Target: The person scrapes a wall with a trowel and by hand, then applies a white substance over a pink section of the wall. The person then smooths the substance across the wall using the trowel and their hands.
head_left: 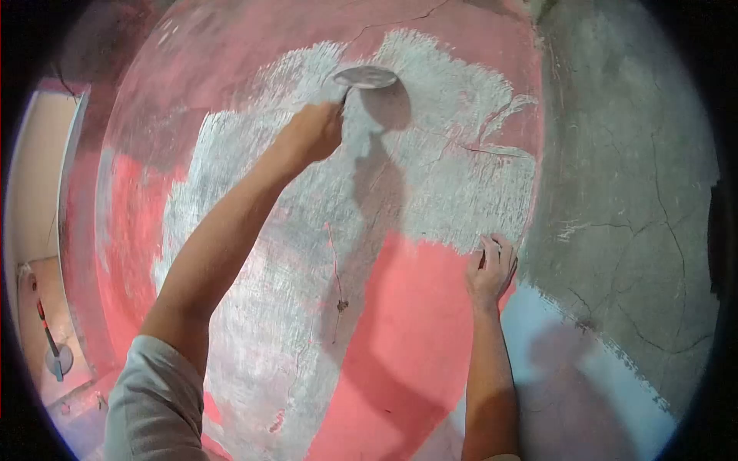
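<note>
My left hand (311,132) is closed around the dark handle of a tool with a flat, oval, whitish-grey head (365,77); its exact kind I cannot make out. That head is raised before a rough white-coated patch (453,100) on the wall, and its shadow falls just below it. Lower down at the right, my right hand (493,267) rests against the wall with bent fingers and nothing visible in it. It lies where the white coating meets a bright pink painted area (415,292).
Cracked bare grey wall (630,177) extends to the right, above a light blue painted section (553,338). A hole (342,306) and thin cracks mark the white patch. At the lower left lies a tool with a red and black handle (46,326).
</note>
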### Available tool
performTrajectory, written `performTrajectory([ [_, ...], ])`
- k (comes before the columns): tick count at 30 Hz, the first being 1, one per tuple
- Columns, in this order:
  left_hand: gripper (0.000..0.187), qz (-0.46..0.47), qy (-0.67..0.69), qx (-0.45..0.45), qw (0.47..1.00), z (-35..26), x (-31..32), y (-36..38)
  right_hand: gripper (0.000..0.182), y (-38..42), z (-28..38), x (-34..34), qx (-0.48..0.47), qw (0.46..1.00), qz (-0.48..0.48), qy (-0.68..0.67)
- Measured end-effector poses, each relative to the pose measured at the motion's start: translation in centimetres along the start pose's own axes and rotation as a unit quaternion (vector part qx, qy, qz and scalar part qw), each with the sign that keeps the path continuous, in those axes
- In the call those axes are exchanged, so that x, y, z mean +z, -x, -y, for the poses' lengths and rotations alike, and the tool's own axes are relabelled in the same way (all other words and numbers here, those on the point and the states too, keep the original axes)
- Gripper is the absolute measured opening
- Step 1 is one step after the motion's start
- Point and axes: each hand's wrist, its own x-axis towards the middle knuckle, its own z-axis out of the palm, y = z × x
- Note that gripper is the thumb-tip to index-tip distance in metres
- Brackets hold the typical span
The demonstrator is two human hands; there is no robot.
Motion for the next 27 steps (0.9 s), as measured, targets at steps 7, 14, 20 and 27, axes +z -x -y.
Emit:
performTrajectory([
  [7,0.034,0.065,-0.152,-0.006,0.986,0.8,0.2,-13.9,0.022,-0.3,-0.3,-0.1,-0.019,1.0,-0.01,-0.02],
  [14,0.03,-0.085,-0.025,0.106,0.99,4.8,0.1,-3.0,0.021,0.0,0.0,-0.2,-0.001,1.0,-0.009,-0.021],
  [20,0.034,0.12,-0.084,-0.115,0.983,-0.5,-3.8,-15.1,0.021,-0.3,-0.2,-0.3,0.003,1.0,0.005,-0.011],
  [27,0.032,0.101,-0.03,-0.085,0.991,-0.9,-5.7,-5.3,0.02,-0.2,-0.1,-0.1,0.008,1.0,-0.012,-0.015],
])
